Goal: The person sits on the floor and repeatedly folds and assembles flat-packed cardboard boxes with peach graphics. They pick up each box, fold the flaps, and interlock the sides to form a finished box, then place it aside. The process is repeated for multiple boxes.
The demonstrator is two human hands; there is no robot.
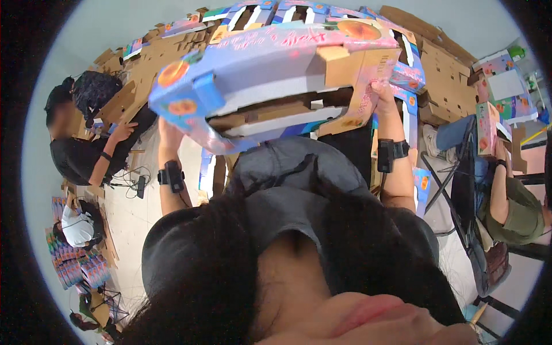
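The box [270,86] is up in front of the person's chest, held between both hands. It is blue, purple and pink, printed with orange fruit, and its middle gapes in a long, open slot with brown card showing inside. It sits at a tilt, its right end higher than its left.

The left hand [171,135] grips the left end from below (its fingers are hidden behind the printed wall). The right hand [384,99] grips the right end, thumb against the pink side. A black device is strapped to each wrist: one on the left [172,177], another on the right [392,155].

Beyond the box, more printed boxes stand in a row, with brown card [445,83] stacked to the right. To the left, a co-worker in black [77,155] has a hand near some card. To the right, beside a dark chair [468,190], a co-worker in green [509,213] has a hand on a pink carton [487,129]. Further back on the left is someone in white [80,225].
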